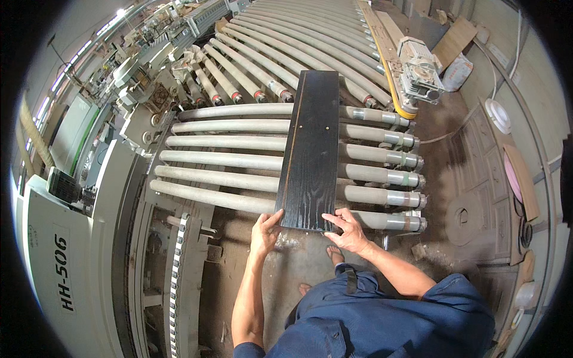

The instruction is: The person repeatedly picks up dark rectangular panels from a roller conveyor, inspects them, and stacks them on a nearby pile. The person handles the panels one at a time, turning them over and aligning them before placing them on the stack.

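Rollers [227,142], pale and long, are lying side by side under the middle of the view, and a big white machine [48,250] is standing to their left. Across the nearer rollers a black board [316,161] is resting lengthwise, pointing away from the person, its near end jutting a little past the closest roller. It is looking flat, narrow and straight-edged, with wood grain showing as wavy streaks where light is catching the near part. Judging by its shape, it is probably being stiff and moderately heavy, more than a thin strip would be, though the rollers seem to be bearing much of the load. The finish is appearing fairly smooth, so it may be sliding easily, and its corners and dark face are likely being the parts most open to chips and scratches (the underside is hidden, so its condition is not showing). Both long edges near the end are offering the surest hold, one hand to each side. The right hand [347,232] is pinching the near right corner and the left hand [264,234] is pinching the near left one, neither spreading wide. Along the board's left side a thin tan line [293,149] is running, and smallest of all, two brassy spots [327,127] are sitting level with each other across the face.
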The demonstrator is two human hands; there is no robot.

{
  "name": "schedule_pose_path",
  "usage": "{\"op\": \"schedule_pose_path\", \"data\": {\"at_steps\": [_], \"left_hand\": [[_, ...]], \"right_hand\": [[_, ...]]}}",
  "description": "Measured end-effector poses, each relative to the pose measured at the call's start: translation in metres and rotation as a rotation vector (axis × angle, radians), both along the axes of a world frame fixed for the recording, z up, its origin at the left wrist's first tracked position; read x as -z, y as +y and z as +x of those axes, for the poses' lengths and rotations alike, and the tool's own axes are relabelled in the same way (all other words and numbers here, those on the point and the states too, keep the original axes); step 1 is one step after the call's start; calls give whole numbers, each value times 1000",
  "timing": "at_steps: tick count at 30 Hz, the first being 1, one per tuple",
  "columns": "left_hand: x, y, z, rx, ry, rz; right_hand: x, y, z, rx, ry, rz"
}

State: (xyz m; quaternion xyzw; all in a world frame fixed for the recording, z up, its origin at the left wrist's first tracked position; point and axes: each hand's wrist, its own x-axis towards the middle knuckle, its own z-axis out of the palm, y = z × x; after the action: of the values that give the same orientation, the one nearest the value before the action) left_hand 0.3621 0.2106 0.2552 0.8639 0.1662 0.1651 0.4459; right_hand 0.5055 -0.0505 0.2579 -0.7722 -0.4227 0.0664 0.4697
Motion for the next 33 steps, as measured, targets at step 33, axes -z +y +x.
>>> {"op": "schedule_pose_path", "data": {"at_steps": [33], "left_hand": [[121,-187,-213,-1097,303,-576]], "right_hand": [[-156,96,-85,-2164,1014,-372]]}}
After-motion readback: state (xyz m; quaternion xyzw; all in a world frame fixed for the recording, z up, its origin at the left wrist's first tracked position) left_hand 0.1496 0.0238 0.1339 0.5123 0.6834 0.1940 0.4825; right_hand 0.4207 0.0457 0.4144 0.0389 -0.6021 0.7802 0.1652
